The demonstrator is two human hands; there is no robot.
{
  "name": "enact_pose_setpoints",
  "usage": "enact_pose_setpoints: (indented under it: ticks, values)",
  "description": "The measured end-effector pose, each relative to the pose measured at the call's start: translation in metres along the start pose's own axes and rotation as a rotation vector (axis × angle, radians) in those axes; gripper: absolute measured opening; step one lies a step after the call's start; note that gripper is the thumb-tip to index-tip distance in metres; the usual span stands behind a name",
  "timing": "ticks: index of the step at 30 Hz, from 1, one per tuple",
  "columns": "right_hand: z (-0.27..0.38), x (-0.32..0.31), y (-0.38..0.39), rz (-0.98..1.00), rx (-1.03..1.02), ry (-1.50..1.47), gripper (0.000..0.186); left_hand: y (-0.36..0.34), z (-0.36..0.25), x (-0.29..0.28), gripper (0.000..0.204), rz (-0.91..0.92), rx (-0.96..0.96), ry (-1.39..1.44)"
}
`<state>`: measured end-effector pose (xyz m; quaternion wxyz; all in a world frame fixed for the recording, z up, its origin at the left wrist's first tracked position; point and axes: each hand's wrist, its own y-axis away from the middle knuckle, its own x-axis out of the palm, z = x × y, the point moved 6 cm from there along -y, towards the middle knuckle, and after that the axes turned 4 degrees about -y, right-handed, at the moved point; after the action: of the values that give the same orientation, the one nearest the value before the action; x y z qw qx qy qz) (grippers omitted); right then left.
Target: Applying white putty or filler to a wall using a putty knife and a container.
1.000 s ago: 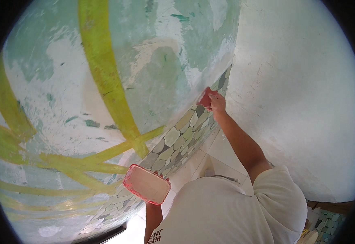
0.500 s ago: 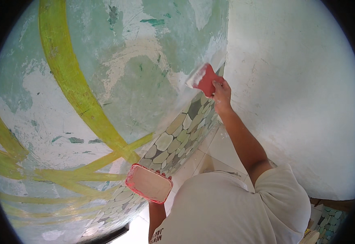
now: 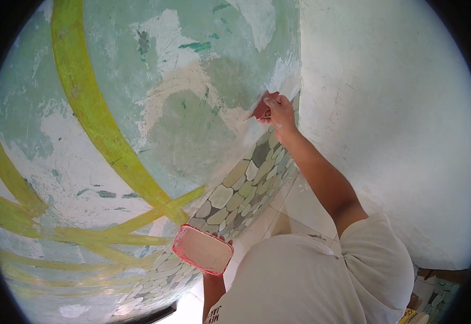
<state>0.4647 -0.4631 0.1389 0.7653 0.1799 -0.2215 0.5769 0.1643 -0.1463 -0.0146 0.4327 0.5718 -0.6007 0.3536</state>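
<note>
In my right hand [image 3: 282,112] is a red putty scraper [image 3: 263,106], its blade against the green and white patchy wall [image 3: 184,140] close to the inner corner. The fingers are closed around it, thumb on its upper face. My left hand [image 3: 229,241] holds a red-rimmed rectangular tub [image 3: 203,249] of smooth beige putty from beneath. Only some fingertips show along the tub's far edge; the palm is hidden. Pale smeared patches lie on the wall around the scraper.
Yellow-green bands [image 3: 106,132] cross the painted wall. A strip of pebble-like stone tiles [image 3: 235,181] runs along its foot. A plain whitish wall [image 3: 386,119] rises on the right, with light floor tiles [image 3: 262,227] below. More stone tiles [image 3: 441,297] lie at lower right.
My right hand has moved slightly left and turned the scraper, bringing its blade against the wall; before, the putty-coated face showed. The tub shifted slightly right and down in view.
</note>
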Motion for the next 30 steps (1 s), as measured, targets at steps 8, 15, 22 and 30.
enact_pose_setpoints:
  ticks: [8,15,22,30]
  values:
    - [-0.003,-0.058,-0.003,-0.103,-0.119,-0.075,0.018,-0.003,0.007,0.015,0.056,0.063,-0.023,0.009]
    - [-0.065,-0.086,-0.032,-0.105,0.047,0.076,0.013,-0.007,0.009,0.018,0.057,0.074,-0.032,-0.010]
    - [0.024,0.019,-0.015,0.106,-0.007,0.034,0.012,-0.011,0.014,0.007,0.062,0.055,-0.056,-0.013]
    - [-0.006,-0.059,0.004,-0.070,-0.267,0.002,0.018,-0.011,0.021,0.012,0.062,0.068,-0.073,0.007]
